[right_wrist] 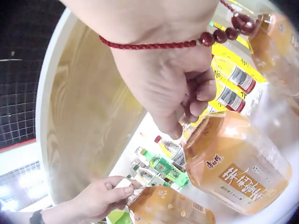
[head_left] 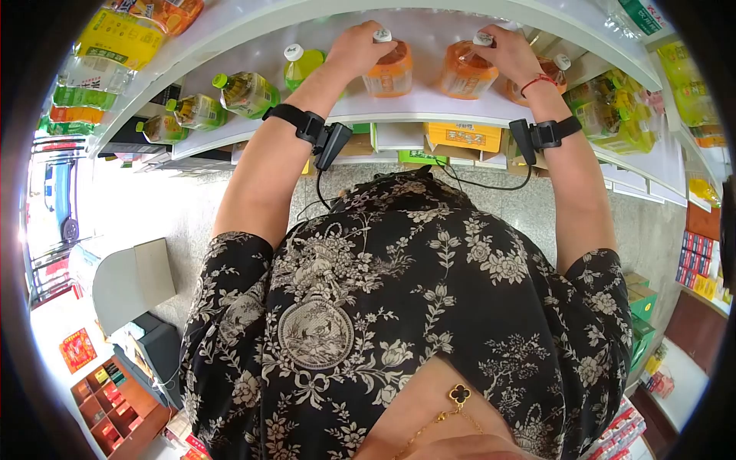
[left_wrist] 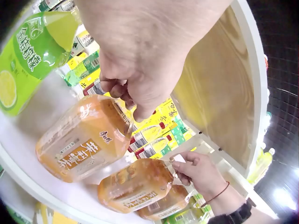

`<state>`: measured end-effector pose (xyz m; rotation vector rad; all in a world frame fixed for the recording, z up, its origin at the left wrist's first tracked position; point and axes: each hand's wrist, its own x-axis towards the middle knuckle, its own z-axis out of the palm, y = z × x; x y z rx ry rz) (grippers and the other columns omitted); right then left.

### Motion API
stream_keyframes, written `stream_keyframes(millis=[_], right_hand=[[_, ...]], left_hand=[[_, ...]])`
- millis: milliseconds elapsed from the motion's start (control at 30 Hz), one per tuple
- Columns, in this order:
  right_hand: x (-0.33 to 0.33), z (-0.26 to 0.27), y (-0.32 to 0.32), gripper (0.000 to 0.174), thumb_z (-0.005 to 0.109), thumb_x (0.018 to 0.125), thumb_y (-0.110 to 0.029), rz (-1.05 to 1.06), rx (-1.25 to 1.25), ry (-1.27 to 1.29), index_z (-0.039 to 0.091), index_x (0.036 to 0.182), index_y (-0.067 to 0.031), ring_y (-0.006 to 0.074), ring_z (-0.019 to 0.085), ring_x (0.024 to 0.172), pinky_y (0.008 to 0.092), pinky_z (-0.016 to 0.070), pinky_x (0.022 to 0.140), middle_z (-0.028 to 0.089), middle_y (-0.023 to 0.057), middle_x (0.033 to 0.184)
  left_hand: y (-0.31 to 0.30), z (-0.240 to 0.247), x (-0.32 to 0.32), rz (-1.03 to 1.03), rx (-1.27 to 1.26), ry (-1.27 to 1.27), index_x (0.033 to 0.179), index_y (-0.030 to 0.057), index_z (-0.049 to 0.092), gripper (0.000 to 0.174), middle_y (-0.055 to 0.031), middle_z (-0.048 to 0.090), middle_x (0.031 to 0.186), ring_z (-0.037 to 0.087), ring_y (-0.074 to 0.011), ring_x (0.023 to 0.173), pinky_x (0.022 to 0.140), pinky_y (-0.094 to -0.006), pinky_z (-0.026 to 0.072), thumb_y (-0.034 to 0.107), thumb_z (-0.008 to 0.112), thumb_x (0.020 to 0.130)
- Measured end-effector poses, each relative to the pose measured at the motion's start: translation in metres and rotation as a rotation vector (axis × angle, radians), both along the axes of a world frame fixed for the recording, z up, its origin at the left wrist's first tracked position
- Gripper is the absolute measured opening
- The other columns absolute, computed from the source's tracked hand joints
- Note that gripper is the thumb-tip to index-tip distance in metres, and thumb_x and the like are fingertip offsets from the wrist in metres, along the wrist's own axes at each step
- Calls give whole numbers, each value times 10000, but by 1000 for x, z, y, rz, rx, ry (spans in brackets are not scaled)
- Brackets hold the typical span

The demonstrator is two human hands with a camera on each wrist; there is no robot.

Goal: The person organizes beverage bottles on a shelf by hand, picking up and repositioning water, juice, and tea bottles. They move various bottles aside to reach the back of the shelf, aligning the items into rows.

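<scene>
- Black flowered shirt (head_left: 383,284) up close, facing a white shelf (head_left: 426,112)
- Left hand (head_left: 354,52) pinching an orange bottle (head_left: 389,74) by its cap (head_left: 382,35)
- Right hand (head_left: 512,54), red bracelet (head_left: 539,82) at the wrist, pinching a second orange bottle (head_left: 468,73) by its cap (head_left: 483,38)
- Hands apart, both bottles upright on the shelf
- Green bottle (head_left: 301,67) near the left hand, a third orange bottle (right_wrist: 273,51) near the right

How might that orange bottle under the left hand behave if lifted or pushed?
The orange bottle looks well filled, so it's probably fairly heavy. Its broad, squat body suggests a gentle push would slide rather than tip it. The glossy wall hints at plastic, perhaps slightly slippery.
</scene>
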<state>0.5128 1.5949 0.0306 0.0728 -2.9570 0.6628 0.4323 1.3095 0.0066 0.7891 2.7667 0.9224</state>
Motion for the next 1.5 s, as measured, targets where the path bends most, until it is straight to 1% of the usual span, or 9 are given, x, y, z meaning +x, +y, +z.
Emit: stream_keyframes(millis=[100, 300, 733, 833, 933, 1033, 1167, 1400, 1500], right_hand=[[-4, -3, 5, 431, 663, 817, -351, -15, 56, 1, 617, 1122, -51, 294, 667, 847, 359, 527, 769, 681, 169, 911], [-6, -1, 3, 390, 666, 798, -335, -42, -16, -40, 631, 1067, -55, 323, 651, 887, 378, 519, 802, 674, 174, 949], [-6, 2, 5, 423, 678, 794, -351, -55, 31, -72, 617, 1107, -73, 315, 648, 913, 376, 512, 809, 675, 168, 969], [-3, -1, 2, 510, 716, 756, -371, -103, 2, -120, 595, 1152, -73, 310, 650, 914, 381, 509, 814, 678, 156, 970], [1, -21, 8, 729, 777, 680, -404, -88, 4, -89, 509, 1252, -40, 332, 613, 1011, 393, 493, 860, 603, 215, 1120], [5, -35, 7, 737, 782, 674, -393, -111, 101, -46, 501, 1233, -3, 351, 585, 1054, 398, 484, 890, 555, 230, 1177], [11, -30, 0, 723, 797, 660, -372, -101, -26, -40, 510, 1190, 28, 361, 574, 1059, 404, 472, 910, 565, 216, 1147], [11, -39, 3, 719, 795, 661, -378, -106, -24, -21, 519, 1202, 7, 356, 563, 1077, 413, 472, 901, 568, 211, 1148], [20, -36, -8, 730, 807, 655, -359, -82, 24, 178, 520, 1229, -11, 312, 584, 979, 386, 488, 839, 581, 166, 1076]], left_hand=[[-2, 0, -4, -2, 6, -6, 1047, 58, 615, 403, -167, 661, 984, 629, -335, 915, 792, -419, 504, 377, 661, 804], [-3, 0, -4, -4, -9, 37, 1035, 62, 620, 395, -163, 663, 984, 625, -342, 921, 800, -421, 502, 381, 661, 806], [1, -1, -4, 10, -65, 61, 1054, 64, 623, 426, -171, 665, 988, 625, -347, 932, 803, -422, 503, 409, 656, 806], [1, 0, -4, 12, -77, 46, 1066, 62, 621, 437, -172, 665, 987, 627, -346, 930, 804, -421, 503, 408, 658, 803], [0, 0, -2, 19, -56, 37, 1079, 61, 617, 446, -178, 663, 993, 626, -347, 937, 808, -423, 503, 408, 656, 801], [-2, 2, -3, 24, -33, 39, 1081, 53, 614, 450, -186, 660, 997, 623, -349, 944, 813, -425, 501, 400, 660, 797], [-4, 4, -5, 17, -29, 51, 1070, 44, 618, 449, -191, 658, 997, 620, -353, 949, 819, -424, 500, 387, 672, 786], [-5, 8, -4, 20, -39, 53, 1086, 47, 618, 496, -183, 661, 999, 621, -352, 953, 832, -420, 499, 416, 692, 763], [-11, 15, 2, 4, -11, 35, 1118, 57, 613, 548, -170, 667, 1007, 625, -342, 962, 837, -415, 501, 442, 710, 741]])
